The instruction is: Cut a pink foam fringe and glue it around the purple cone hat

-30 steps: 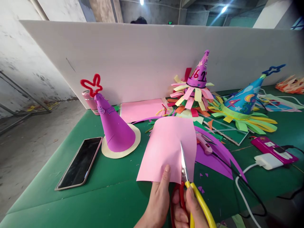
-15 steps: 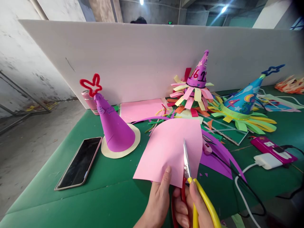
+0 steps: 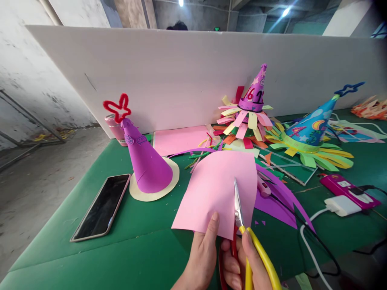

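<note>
A pink paper sheet (image 3: 208, 189) is raised over the table, its lower edge pinched by my left hand (image 3: 202, 249) with the thumb on top. My right hand (image 3: 242, 262) grips scissors (image 3: 238, 211) with one red and one yellow handle. One blade lies over the sheet and the other is hidden beneath it, with a slit running in from the lower edge. Left of the sheet stands a purple cone hat (image 3: 150, 163) with a cream brim and a red pipe-cleaner shape at its tip. Purple paper (image 3: 275, 203) lies under the sheet's right side.
A phone (image 3: 101, 207) lies on the green table (image 3: 127, 262). Farther back are a pink can (image 3: 115, 129), a fringed purple hat (image 3: 252, 96) and a fringed blue hat (image 3: 311, 127). A pink power bank (image 3: 340, 186), white plug and cables lie right. A white board (image 3: 169, 76) stands behind.
Very little differs. The pink sheet and both hands are nearly where they were, with a slight shift of the whole view. The scissors remain in the slit.
</note>
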Motion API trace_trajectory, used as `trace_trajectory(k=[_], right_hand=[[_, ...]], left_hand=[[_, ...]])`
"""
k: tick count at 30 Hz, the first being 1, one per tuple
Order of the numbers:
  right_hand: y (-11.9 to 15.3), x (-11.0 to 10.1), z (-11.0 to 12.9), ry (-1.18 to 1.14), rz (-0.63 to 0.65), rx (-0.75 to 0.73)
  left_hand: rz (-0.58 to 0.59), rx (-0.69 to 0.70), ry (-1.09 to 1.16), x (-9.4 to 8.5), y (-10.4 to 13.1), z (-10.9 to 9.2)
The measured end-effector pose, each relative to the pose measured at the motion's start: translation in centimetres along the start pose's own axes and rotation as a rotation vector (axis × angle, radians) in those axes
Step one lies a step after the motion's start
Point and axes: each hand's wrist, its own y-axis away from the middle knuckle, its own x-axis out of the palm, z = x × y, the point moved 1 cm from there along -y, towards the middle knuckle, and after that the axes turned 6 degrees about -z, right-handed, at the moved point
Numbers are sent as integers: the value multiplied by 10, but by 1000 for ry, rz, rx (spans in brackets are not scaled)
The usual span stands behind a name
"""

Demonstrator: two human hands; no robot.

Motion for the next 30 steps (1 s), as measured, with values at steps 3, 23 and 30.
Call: trace_trajectory(k=[3,23,30], right_hand=[[-2,-1,1,-20,23,1],[-2,0,3,84,98,2],[-2,-2,3,124,80,21]], left_hand=[[-1,-18,27,0,-1,3],[30,-94,106,3,-4,13],[65,-130,61,1,-1,13]])
